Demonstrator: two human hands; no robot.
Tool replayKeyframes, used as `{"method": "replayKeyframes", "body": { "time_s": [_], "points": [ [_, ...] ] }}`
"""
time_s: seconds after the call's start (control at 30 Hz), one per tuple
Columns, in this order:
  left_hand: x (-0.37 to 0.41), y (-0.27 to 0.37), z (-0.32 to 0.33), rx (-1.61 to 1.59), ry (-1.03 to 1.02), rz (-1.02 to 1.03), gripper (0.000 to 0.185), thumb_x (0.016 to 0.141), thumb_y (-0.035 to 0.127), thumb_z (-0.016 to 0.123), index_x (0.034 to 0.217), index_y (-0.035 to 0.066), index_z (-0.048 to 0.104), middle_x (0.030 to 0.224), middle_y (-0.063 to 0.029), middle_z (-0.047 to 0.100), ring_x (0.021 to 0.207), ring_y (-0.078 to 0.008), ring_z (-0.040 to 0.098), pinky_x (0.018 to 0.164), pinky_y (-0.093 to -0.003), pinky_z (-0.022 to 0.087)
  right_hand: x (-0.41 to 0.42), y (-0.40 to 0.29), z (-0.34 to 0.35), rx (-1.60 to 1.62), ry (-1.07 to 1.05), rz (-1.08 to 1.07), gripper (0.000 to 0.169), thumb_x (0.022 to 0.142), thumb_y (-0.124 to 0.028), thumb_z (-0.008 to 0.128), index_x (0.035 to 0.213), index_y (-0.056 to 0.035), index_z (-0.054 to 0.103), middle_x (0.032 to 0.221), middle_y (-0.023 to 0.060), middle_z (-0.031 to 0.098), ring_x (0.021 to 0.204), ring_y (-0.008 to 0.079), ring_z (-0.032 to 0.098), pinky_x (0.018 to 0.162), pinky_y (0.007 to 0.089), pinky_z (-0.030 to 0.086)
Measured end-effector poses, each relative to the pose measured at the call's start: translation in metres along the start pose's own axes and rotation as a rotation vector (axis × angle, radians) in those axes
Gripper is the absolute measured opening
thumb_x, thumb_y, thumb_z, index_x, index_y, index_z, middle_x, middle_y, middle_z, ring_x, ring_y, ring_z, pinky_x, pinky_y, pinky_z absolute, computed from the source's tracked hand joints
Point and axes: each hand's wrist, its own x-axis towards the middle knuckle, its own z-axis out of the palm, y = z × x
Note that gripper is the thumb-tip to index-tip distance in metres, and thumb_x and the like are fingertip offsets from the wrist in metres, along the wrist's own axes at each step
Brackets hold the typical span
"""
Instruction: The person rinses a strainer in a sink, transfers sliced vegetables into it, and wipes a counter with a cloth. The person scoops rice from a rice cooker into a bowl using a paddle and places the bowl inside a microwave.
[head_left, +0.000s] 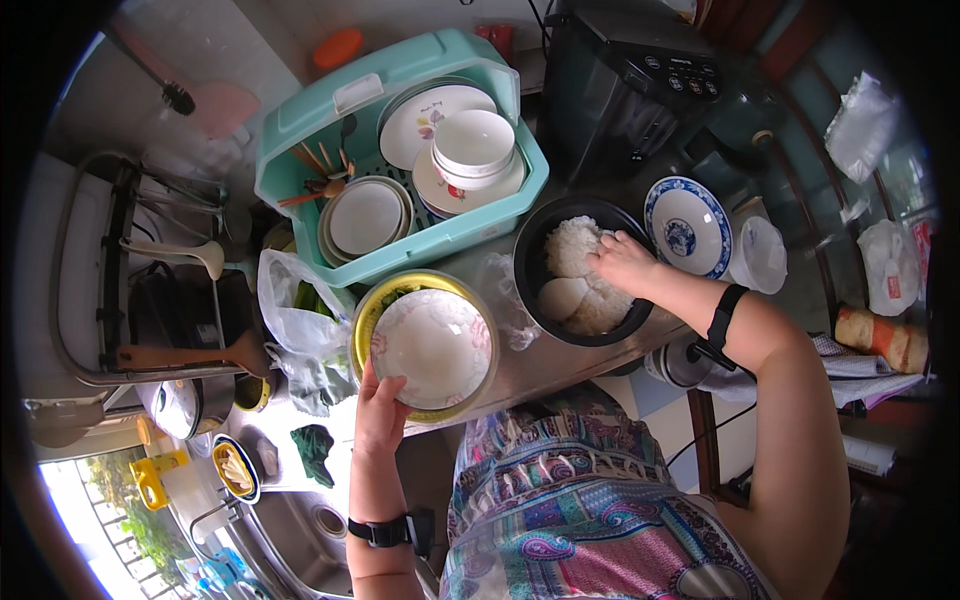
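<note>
My left hand (384, 401) grips the near left rim of a white bowl with pink floral decoration (435, 349). No food shows inside it. The bowl is above a yellow basin (361, 307), where some leafy greens (401, 295) show past its far rim. To the right, my right hand (619, 262) reaches into a dark inner cooking pot (534, 225), its fingers bent down at the cooked white rice (574, 244). A pale, rounded rice paddle blade (564, 298) lies on the rice; whether my fingers hold its handle is hidden.
Behind stands a teal lidded dish box (420, 259) with bowls, plates and chopsticks. A blue-and-white dish (688, 227) and a translucent plastic tub (760, 255) are right of the pot. Plastic bags (300, 300) crowd the left, above a steel sink (300, 532). A black appliance (622, 90) stands behind.
</note>
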Motion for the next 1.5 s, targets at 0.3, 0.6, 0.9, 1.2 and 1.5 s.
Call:
{"method": "replayKeyframes", "body": {
  "time_s": [0.3, 0.6, 0.9, 1.2, 1.5],
  "points": [
    [-0.004, -0.029, 0.041, 0.085, -0.008, 0.034, 0.062, 0.079, -0.007, 0.042, 0.138, 0.009, 0.035, 0.126, -0.0122, 0.051, 0.111, -0.0274, 0.056, 0.088, -0.0397, 0.054, -0.034, 0.023, -0.103, 0.357, -0.148, -0.021, 0.021, 0.081, -0.018, 0.059, 0.086, 0.0016, 0.066, 0.078, 0.0180, 0.067, 0.075, 0.0357, 0.066, 0.069, 0.0428, 0.052],
    [-0.001, -0.058, 0.078, -0.004, 0.032, -0.025, 0.063, 0.076, -0.008, 0.041, 0.136, 0.010, 0.038, 0.122, -0.0109, 0.053, 0.110, -0.0253, 0.057, 0.084, -0.0368, 0.054, -0.041, 0.019, -0.108, 0.151, -0.237, 0.053, 0.014, 0.073, -0.007, 0.060, 0.080, -0.0016, 0.071, 0.084, 0.0131, 0.070, 0.084, 0.0251, 0.068, 0.071, 0.0343, 0.053],
    [0.016, -0.061, 0.081, 0.080, 0.021, -0.090, 0.060, 0.073, -0.008, 0.043, 0.132, 0.003, 0.041, 0.114, -0.0111, 0.055, 0.101, -0.0250, 0.059, 0.080, -0.0343, 0.053, -0.018, -0.039, -0.111, 0.073, -0.238, 0.067, 0.013, 0.073, -0.011, 0.060, 0.077, -0.0092, 0.072, 0.081, 0.0079, 0.071, 0.079, 0.0204, 0.069, 0.067, 0.0300, 0.054],
    [0.040, -0.076, 0.075, 0.031, -0.084, 0.013, 0.063, 0.075, -0.007, 0.043, 0.136, 0.006, 0.037, 0.112, -0.0088, 0.055, 0.098, -0.0201, 0.058, 0.078, -0.0320, 0.051, 0.000, -0.050, -0.091, 0.217, -0.275, 0.299, 0.018, 0.076, -0.010, 0.056, 0.084, -0.0060, 0.072, 0.088, 0.0120, 0.070, 0.085, 0.0245, 0.068, 0.072, 0.0330, 0.053],
    [0.053, -0.078, 0.064, -0.032, -0.131, -0.008, 0.058, 0.073, -0.007, 0.043, 0.130, 0.003, 0.041, 0.111, -0.0104, 0.055, 0.098, -0.0241, 0.059, 0.078, -0.0359, 0.053, 0.003, -0.047, -0.084, 0.715, -0.501, 0.551, 0.022, 0.080, -0.014, 0.055, 0.073, 0.0055, 0.064, 0.062, 0.0155, 0.063, 0.060, 0.0266, 0.064, 0.059, 0.0369, 0.050]
  ]
}}
